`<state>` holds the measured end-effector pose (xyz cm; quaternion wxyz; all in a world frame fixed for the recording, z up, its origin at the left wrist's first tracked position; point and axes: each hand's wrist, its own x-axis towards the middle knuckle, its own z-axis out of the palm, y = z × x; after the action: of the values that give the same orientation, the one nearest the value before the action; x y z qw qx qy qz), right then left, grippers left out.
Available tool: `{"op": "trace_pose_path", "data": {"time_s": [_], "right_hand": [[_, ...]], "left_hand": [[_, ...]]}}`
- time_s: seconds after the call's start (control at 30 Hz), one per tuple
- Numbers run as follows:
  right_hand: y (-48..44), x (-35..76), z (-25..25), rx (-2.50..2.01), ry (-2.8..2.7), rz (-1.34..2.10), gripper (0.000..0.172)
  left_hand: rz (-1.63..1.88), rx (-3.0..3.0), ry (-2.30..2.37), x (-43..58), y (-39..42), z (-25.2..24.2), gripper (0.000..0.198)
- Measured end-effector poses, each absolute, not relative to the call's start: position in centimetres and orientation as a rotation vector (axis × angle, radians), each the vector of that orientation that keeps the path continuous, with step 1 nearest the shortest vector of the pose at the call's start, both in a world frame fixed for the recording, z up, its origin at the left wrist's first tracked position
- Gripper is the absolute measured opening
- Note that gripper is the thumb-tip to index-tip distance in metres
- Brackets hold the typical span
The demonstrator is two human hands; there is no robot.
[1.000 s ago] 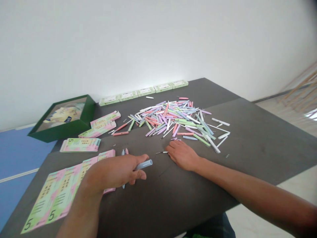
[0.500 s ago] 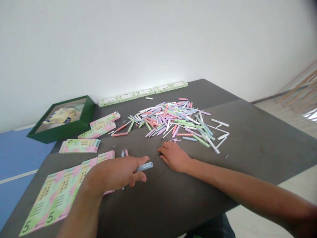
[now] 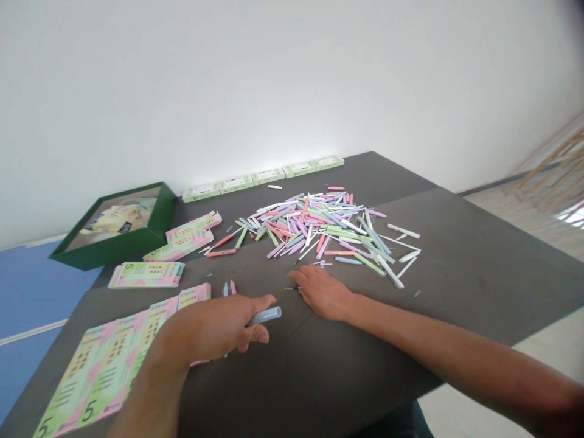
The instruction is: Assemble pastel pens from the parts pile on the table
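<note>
1. We clench our left hand (image 3: pixel 210 328) around a pale blue plastic tube (image 3: pixel 267 315), its end poking past the fingers.
2. Our right hand (image 3: pixel 322 293) rests released on the desk (image 3: pixel 479 286), a small pen part (image 3: pixel 292 288) just beside it at 9 o'clock.
3. A pile of pastel pen parts (image 3: pixel 314 228) spreads at 12 o'clock from that hand.
4. From our left hand, printed pastel cards (image 3: pixel 91 377) lie at 8 o'clock and a green box (image 3: pixel 114 225) sits at 10 o'clock.

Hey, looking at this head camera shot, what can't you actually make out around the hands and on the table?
From the head view:
- Pale blue tube: one end hidden inside the left hand.
- Small thin piece: partly hidden by the right hand.
- Pastel printed sheets: partly covered by the left forearm, cut off by the bottom edge.
- Green box: contents too blurred to identify.
</note>
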<state>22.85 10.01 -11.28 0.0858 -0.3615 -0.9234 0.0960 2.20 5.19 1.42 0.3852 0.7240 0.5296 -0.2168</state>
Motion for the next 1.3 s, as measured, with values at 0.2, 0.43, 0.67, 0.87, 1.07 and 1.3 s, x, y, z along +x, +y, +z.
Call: {"op": "trace_pose_path", "data": {"time_s": [0.2, 0.43, 0.67, 0.87, 1.07, 1.3], "right_hand": [[9.9, 23.8, -10.4, -1.22, -2.835, 0.034, 0.014], [9.7, 22.3, -10.1, -1.194, -2.913, -0.006, 0.017], [10.3, 21.6, -10.0, -1.105, -3.008, -0.056, 0.016], [11.0, 21.6, -10.1, -1.086, -3.02, 0.005, 0.019], [11.2, 21.9, -9.8, -1.124, -2.866, 0.116, 0.016], [12.9, 22.1, -9.3, -1.082, -2.258, 0.759, 0.004]], "left_hand": [[-0.558, 1.836, 1.335, 2.4, 5.2, 1.4, 0.056], [-0.549, 1.861, 1.326, 2.3, 5.2, 1.4, 0.053], [-0.558, 1.86, 1.313, 2.5, 5.2, 1.7, 0.052], [-0.571, 1.853, 1.335, 2.7, 5.1, 1.9, 0.054], [-0.575, 1.829, 1.348, 2.7, 5.1, 1.9, 0.056], [-0.54, 1.846, 1.332, 2.4, 5.1, 1.6, 0.055]]}}
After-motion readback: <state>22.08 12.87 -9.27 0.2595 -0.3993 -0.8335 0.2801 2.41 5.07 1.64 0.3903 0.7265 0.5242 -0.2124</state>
